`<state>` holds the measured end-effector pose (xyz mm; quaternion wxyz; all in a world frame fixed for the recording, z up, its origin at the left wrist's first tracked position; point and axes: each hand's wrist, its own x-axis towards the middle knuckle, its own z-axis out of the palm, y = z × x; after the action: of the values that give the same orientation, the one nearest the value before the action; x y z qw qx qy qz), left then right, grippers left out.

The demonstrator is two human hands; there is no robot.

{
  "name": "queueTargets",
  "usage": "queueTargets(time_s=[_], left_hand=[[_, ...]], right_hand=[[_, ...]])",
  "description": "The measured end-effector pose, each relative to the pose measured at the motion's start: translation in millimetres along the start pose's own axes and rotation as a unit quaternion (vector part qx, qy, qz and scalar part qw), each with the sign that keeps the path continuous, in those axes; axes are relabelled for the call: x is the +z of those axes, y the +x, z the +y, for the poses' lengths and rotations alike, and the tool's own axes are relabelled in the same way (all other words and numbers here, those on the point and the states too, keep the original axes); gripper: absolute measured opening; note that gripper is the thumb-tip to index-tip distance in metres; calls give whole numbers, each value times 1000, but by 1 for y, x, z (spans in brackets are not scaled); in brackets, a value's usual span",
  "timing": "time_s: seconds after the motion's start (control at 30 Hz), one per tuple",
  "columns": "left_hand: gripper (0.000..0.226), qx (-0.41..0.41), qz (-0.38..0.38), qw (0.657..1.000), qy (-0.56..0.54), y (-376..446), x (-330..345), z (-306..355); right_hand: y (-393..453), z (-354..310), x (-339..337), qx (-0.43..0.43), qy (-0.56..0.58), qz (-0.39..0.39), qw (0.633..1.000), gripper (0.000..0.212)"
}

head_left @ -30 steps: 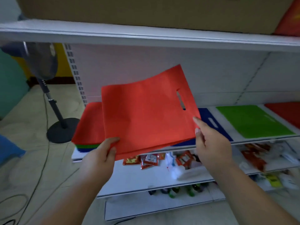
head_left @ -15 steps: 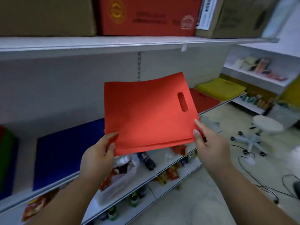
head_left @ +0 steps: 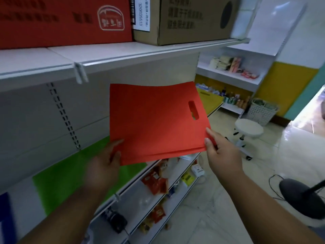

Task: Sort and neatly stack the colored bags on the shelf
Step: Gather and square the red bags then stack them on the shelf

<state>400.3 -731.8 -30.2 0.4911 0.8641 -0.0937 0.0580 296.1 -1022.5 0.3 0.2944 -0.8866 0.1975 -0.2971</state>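
Our left hand (head_left: 103,166) and right hand (head_left: 221,152) pinch the red bags' (head_left: 154,120) lower corners. We judge them light and floppy, best held by both corners.

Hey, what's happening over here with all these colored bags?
A person is sorting flat cloth bags on a shop shelf. Right now both hands hold up a few red bags together: the left hand grips the lower left corner, and the right hand pinches the lower right edge. A green bag lies flat on the shelf below, and a yellow one sits farther along. The red bags have not been set down yet.
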Motion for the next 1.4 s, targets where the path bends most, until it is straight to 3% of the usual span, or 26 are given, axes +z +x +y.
queueTargets(time_s=[0.23,0.43,0.73,1.03,1.17,1.4], left_hand=[[36,-77,54,994,55,46,80,2],[34,-186,105,967,138,54,140,27],[39,-245,55,920,301,67,204,51],[32,-255,25,886,387,81,227,60],[23,-250,14,874,416,83,228,57],[32,-210,70,896,384,56,208,64]], right_hand=[[111,73,49,-43,54,-82,994,37],[207,118,89,-107,62,-261,957,36],[275,157,129,-160,-49,-384,908,40],[295,171,146,-278,-190,-387,859,23],[292,166,141,-289,-247,-366,849,10],[258,105,118,-354,-179,-341,852,36]])
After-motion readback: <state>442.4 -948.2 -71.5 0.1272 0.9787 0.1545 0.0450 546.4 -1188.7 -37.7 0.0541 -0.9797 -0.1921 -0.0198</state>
